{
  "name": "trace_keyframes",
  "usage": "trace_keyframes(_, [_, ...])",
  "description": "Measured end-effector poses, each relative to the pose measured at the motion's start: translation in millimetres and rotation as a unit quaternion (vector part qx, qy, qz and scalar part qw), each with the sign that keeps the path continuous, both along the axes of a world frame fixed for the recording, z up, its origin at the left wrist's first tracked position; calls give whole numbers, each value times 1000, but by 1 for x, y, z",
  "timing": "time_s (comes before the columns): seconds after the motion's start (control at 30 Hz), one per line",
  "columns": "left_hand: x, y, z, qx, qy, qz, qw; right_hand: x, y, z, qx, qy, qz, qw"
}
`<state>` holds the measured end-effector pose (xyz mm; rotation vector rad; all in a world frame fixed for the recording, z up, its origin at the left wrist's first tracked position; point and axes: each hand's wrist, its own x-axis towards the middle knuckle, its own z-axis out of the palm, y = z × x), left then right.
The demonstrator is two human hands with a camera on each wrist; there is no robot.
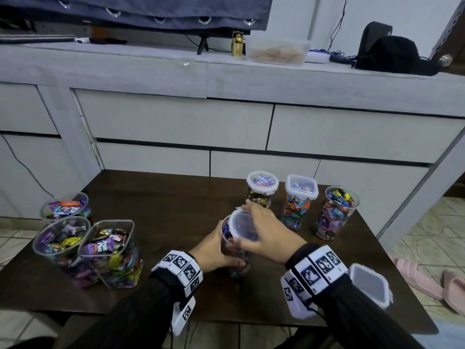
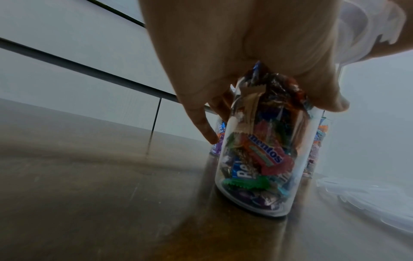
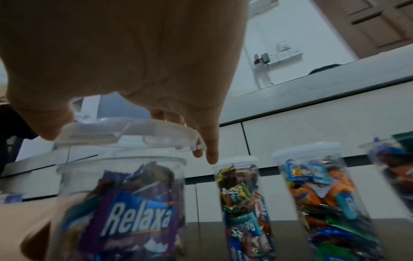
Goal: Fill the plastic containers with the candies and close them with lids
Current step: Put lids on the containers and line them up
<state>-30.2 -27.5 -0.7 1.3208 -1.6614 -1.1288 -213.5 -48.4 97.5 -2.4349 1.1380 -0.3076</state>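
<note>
Mid-step: capping one round container (image 1: 235, 248) of candies, standing near the middle of the dark tabletop (image 1: 163, 197). Left hand (image 1: 214, 250) wrapped round the container's side, thumb on one face and fingers (image 2: 201, 123) curled round the far side, apparently to pin the base down against the push from above. Right hand (image 1: 264, 233) over the mouth, fingers (image 3: 210, 150) spread and curled round the rim of a round clear lid (image 3: 125, 132), thumb on the near edge. Lid tilted, just above the container's rim and not yet seated; latch flaps hanging loose, probably kept open so the lid can drop on.

Behind, two containers already lidded, one round (image 1: 261, 190) and one square (image 1: 300, 200), beside a third filled one without a lid (image 1: 336, 212): finished work grouped at the back right, likely to keep it out of the way. At the left, three open filled containers (image 1: 75, 238) clustered together, seemingly waiting. A square lid (image 1: 372, 285) lying at the near right edge, within reach of the right hand.
</note>
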Motion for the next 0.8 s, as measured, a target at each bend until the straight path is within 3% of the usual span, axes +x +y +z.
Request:
trace_keyframes(0.27, [-2, 1, 4, -5, -13, -10, 1000, 14, 0, -9, 3, 57, 17, 998])
trace_keyframes(0.53, [0, -1, -2, -9, 7, -15, 1000, 18, 0, -13, -58, 148, 27, 987])
trace_keyframes(0.8, [7, -3, -6, 21, -13, 2, 1000, 8, -8, -10, 57, 74, 70, 993])
